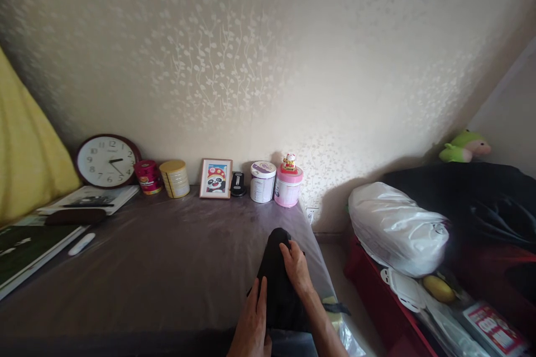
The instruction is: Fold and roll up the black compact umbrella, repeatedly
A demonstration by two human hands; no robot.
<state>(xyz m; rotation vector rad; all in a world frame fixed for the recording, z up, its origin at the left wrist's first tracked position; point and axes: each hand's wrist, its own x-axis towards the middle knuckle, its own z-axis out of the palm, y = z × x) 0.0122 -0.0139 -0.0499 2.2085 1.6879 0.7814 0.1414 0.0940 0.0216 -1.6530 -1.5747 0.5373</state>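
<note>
Straightening, apparently, black cloth point(276, 290) on the table's point(167, 268) near right, left hand point(253, 311) and right hand point(297, 269) are touching its sides, clamping unclear, even pressure likely needed next.

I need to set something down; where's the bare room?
The table is bare in the middle, between white object and black cloth, in front of yellow tin and picture; a narrower patch between cloth and pink tub. Crowded: the back edge from clock to that tub, and the left end around the brown case.
</note>
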